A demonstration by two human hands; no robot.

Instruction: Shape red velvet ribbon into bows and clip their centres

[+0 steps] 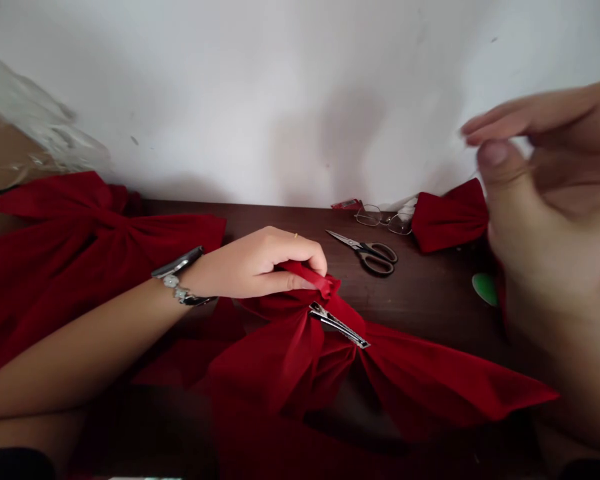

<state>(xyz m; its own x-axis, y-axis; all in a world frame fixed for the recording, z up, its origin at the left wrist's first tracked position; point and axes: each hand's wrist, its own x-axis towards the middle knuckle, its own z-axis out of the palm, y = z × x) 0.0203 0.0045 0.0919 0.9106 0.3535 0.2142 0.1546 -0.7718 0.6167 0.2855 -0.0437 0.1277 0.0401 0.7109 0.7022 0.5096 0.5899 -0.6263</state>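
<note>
At the red bow's (290,360) upper edge, left hand (255,263) on narrow strip (307,276)

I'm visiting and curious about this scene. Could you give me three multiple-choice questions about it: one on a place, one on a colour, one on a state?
1. Where do the scissors lie?
A) on the dark wooden table
B) in a hand
C) on a shelf

2. What colour is the bow under the metal clip?
A) green
B) red
C) white

3. What is the left hand doing?
A) gripping the scissors
B) pinching a red fabric strip
C) lying flat

1 A: they rest on the wood.
2 B: its fabric is red.
3 B: the thumb and fingers close on the strip.
</note>
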